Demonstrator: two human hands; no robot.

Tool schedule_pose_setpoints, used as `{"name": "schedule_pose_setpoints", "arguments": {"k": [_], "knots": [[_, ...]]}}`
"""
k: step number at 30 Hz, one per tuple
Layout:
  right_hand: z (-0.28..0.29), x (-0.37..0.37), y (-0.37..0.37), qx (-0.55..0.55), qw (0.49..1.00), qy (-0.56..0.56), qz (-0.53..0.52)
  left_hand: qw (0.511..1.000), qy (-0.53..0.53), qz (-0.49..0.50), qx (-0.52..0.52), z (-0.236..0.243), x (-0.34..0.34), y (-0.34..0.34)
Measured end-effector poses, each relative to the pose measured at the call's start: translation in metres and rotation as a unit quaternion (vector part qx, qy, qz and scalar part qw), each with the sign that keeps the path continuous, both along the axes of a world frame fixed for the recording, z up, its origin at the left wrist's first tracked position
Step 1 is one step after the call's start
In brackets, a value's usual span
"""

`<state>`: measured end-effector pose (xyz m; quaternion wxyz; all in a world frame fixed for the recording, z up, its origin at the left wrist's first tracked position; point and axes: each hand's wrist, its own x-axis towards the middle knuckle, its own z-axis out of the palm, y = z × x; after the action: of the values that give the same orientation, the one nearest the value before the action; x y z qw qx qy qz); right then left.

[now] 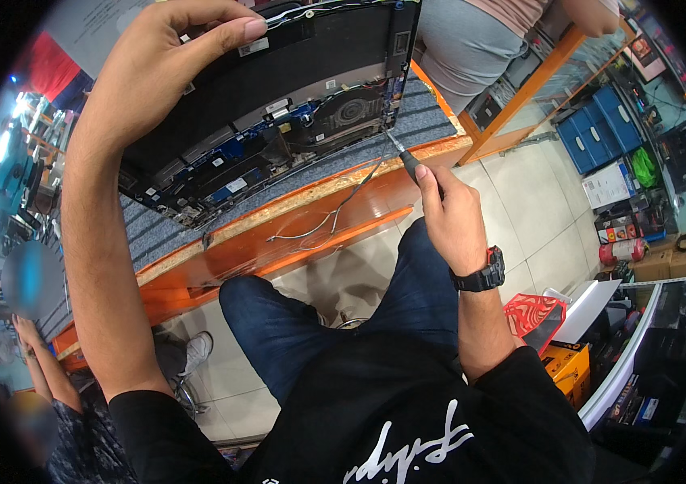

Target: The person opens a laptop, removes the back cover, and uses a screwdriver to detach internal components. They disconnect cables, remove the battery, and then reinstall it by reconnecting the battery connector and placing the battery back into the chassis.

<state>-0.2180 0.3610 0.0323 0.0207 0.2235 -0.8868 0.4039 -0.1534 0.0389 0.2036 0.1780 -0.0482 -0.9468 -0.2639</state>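
Observation:
An opened black computer chassis (294, 81) stands tilted up on the bench, with blue circuit boards (234, 184) along its lower edge and a round fan-like part (355, 113) at the lower right. Thin coloured wires run along its top edge. My left hand (145, 89) reaches over and pinches that top edge, thumb in front. In my right hand (454, 214) is a screwdriver (409, 164) with a dark handle, its metal tip at the chassis's lower right corner. Whether the tip sits in a screw is too small to tell. A thin grey cable (343, 202) hangs over the bench's front edge.
The bench (431, 121) has a grey ribbed mat and an orange wooden edge. Behind it stands a person in grey trousers (472, 48). Blue drawers (598, 129) and boxes line the right side. Another person's hands (27, 332) show at far left.

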Motion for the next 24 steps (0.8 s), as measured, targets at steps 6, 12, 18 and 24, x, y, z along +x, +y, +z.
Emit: {"name": "schedule_pose_setpoints", "arguments": {"k": [6,12,18,24], "knots": [[0.001,0.004,-0.005,-0.039,0.999,0.015,0.009,1.000,-0.001,-0.005,0.014,0.001,0.002,0.002],[0.008,-0.004,-0.001,0.014,1.000,-0.015,-0.010,1.000,-0.003,-0.011,0.013,0.004,-0.002,0.005],[-0.001,-0.005,-0.004,-0.063,0.997,0.030,0.044,0.999,0.030,-0.013,-0.041,0.003,0.001,0.005],[-0.003,-0.003,-0.005,-0.111,0.992,0.024,0.047,0.995,0.085,-0.029,-0.047,0.005,0.000,0.007]]}}
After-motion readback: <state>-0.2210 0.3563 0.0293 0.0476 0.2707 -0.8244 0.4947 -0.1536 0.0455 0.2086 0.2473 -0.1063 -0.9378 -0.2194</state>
